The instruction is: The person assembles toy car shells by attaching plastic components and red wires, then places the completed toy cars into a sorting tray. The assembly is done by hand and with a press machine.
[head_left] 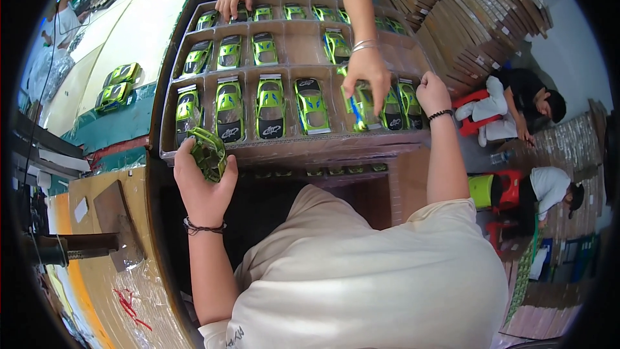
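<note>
My left hand is closed around a green toy car shell, turned so that its hollow underside shows. It is just off the near left corner of a divided cardboard tray. Rows of green and black toy car shells lie in the tray's compartments. At the tray's right edge, my right hand is curled over the rim and grips it. Opposite me, a co-worker's hand reaches down onto a car shell in the near row. The co-worker's other hand touches the far left compartments.
Two green car shells lie on the table to the left. Beneath the tray, another box shows more green cars. Stacked flat cardboard stands at the far right. Two people sit at the right side.
</note>
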Available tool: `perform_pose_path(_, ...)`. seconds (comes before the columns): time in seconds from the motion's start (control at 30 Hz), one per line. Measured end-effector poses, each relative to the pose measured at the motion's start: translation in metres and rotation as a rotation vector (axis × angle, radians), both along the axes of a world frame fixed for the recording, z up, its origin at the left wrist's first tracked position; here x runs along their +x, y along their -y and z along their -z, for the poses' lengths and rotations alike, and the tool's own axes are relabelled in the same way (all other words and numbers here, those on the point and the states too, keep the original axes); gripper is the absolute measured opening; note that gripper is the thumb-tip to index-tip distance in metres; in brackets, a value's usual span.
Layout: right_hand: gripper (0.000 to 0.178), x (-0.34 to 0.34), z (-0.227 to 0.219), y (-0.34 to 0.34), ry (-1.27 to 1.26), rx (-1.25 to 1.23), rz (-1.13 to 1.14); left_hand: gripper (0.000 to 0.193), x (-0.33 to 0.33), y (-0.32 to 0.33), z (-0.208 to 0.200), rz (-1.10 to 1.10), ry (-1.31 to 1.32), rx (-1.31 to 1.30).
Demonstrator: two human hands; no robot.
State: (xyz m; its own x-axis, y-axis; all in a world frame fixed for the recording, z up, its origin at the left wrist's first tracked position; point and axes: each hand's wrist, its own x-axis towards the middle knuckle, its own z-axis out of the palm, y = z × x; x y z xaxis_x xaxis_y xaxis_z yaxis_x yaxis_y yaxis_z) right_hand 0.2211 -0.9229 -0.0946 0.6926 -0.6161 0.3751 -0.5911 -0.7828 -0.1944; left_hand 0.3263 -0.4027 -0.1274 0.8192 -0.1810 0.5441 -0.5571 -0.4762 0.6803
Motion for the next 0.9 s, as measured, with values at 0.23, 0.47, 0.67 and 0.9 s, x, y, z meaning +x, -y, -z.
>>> perform_pose_path(0.23, 0.012, 0.0006, 0.0042, 0.0041, -0.019, -0.027, 0.004, 0.065, -0.0001, -0.0005, -0.0028, -0.021, -0.002, 0.030)
perform_pose_path(0.47, 0.015, 0.0026, 0.0014, 0.0020, -0.051, -0.007, 0.033, 0.065, -0.0004, -0.0004, -0.0046, -0.019, -0.006, 0.040)
perform_pose_path(0.67, 0.017, 0.0025, 0.0023, 0.0035, -0.062, -0.002, 0.031, 0.064, -0.0003, -0.0001, -0.0058, -0.020, -0.006, 0.040)
perform_pose_path(0.9, 0.014, 0.0015, 0.0067, 0.0092, -0.066, -0.039, 0.005, 0.064, -0.0005, 0.0002, -0.0074, -0.009, 0.010, 0.015)
